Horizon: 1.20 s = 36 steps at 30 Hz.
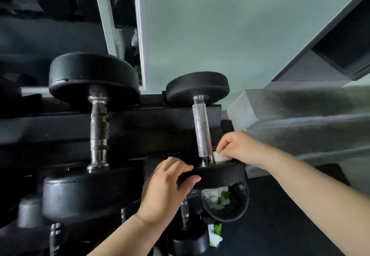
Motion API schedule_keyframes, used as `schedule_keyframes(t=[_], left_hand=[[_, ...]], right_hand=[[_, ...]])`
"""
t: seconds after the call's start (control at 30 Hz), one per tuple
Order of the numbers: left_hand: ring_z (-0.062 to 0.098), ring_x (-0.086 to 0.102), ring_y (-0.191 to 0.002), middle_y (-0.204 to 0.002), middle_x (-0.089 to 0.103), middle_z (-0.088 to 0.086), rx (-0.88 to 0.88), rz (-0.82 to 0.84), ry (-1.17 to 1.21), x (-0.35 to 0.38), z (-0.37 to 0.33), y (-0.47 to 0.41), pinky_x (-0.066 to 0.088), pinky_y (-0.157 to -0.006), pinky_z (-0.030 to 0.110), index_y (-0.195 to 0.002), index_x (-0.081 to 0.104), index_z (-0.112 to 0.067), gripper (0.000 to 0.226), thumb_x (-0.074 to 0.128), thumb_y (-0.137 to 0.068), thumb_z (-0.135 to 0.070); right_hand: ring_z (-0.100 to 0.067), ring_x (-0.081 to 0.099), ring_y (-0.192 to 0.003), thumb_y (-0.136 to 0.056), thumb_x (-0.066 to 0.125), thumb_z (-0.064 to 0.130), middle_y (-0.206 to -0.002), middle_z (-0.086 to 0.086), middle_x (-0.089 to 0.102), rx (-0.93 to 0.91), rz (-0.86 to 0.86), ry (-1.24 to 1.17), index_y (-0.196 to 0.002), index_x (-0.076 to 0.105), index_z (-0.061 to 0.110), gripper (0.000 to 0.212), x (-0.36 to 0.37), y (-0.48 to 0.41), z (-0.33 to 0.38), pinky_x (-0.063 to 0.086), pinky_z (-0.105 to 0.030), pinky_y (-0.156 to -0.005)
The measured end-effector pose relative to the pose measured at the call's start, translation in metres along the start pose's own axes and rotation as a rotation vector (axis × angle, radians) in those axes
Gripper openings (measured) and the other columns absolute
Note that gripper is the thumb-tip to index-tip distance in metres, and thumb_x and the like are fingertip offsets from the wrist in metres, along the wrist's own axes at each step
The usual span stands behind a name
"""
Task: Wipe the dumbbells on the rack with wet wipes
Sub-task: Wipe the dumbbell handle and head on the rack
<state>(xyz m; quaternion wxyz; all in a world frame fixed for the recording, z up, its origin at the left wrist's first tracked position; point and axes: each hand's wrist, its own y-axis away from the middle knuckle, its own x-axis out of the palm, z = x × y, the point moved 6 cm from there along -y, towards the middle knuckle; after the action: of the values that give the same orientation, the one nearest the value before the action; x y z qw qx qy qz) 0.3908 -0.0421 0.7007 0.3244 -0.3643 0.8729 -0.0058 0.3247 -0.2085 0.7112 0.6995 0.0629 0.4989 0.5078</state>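
Your left hand [166, 185] grips the near head of the right dumbbell [202, 129] on the rack [140, 127]; your right hand [238, 147] pinches a wipe [219, 156] against that head, beside the handle.

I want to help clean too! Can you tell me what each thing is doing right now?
Small dumbbell: lying on the rack, being wiped.
Big dumbbell: lying on the rack, untouched.
Wipe: pinched in the right hand, pressed on the small dumbbell's near head.
Left hand: grips that head's rim.
Bin: open, holds crumpled wipes.
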Motion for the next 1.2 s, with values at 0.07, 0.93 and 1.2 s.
schedule_keyframes(t=[0.07,0.93,1.2], left_hand=[[0.005,0.052,-0.077,-0.081,0.053,-0.02,-0.002,0.0,0.018,0.0,0.0,0.001,0.052,-0.051,0.026,-0.082,0.062,-0.027,0.025,0.051,-0.073,-0.047],[-0.01,0.044,-0.084,-0.078,0.044,-0.035,-0.146,0.043,-0.086,0.004,-0.022,0.0,0.041,-0.058,0.001,-0.082,0.066,-0.022,0.042,0.045,-0.07,-0.056],[-0.007,0.042,-0.083,-0.08,0.042,-0.035,-0.124,0.033,-0.086,0.004,-0.023,0.0,0.034,-0.074,-0.005,-0.08,0.065,-0.02,0.037,0.048,-0.072,-0.052]], right_hand=[[-0.008,0.056,-0.072,-0.08,0.059,0.003,-0.066,0.01,0.059,-0.059,0.054,-0.017,-0.065,0.059,0.024,0.026,-0.003,0.009,0.01,0.047,-0.026,-0.077],[-0.024,0.072,-0.076,-0.072,0.045,0.003,-0.083,-0.012,0.074,-1.047,-0.684,0.44,-0.082,0.074,0.003,0.03,-0.032,-0.02,0.067,0.057,-0.027,-0.058],[-0.029,0.069,-0.09,-0.076,0.046,0.002,-0.092,-0.017,0.072,-1.215,-0.358,0.506,-0.089,0.073,0.002,0.029,-0.004,-0.003,0.039,0.057,-0.041,-0.076]])
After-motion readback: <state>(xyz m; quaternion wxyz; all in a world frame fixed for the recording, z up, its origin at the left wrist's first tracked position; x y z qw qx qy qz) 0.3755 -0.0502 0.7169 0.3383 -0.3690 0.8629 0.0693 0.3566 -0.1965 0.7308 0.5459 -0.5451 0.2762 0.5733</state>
